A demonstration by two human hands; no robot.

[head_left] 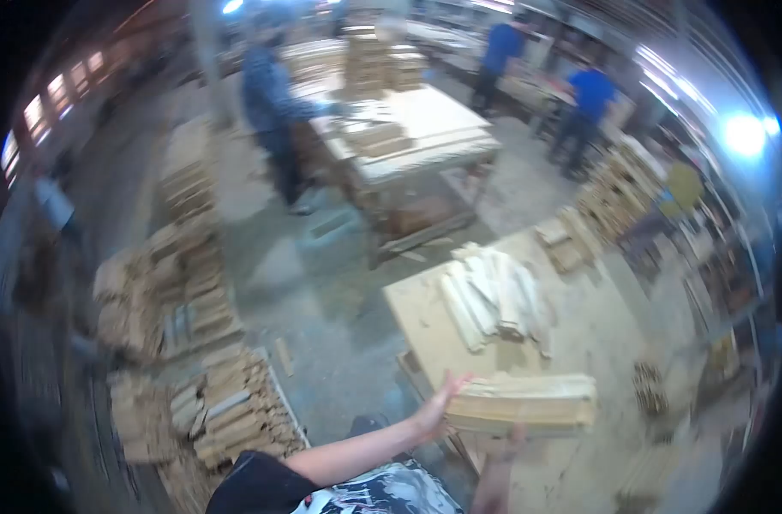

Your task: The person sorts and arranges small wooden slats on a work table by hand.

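Observation:
A stack of pale wooden strips (524, 403) lies lengthwise at the near part of the work table. My left hand (438, 413) is closed round its left end, with the thumb side near the top. At the stack's near edge is my right hand (512, 441), smeared by motion, so its fingers cannot be made out. Farther back on the same table rests a loose, fanned pile of whitish wooden strips (494, 295).
The board-topped work table (412, 300) stands before me. Stacked wood pieces (236, 420) lie on the floor at left. Another table (442, 120) holds wood, with a person (271, 103) beside it. Two people in blue (590, 94) stand farther back. Wooden blocks (618, 193) are piled at right.

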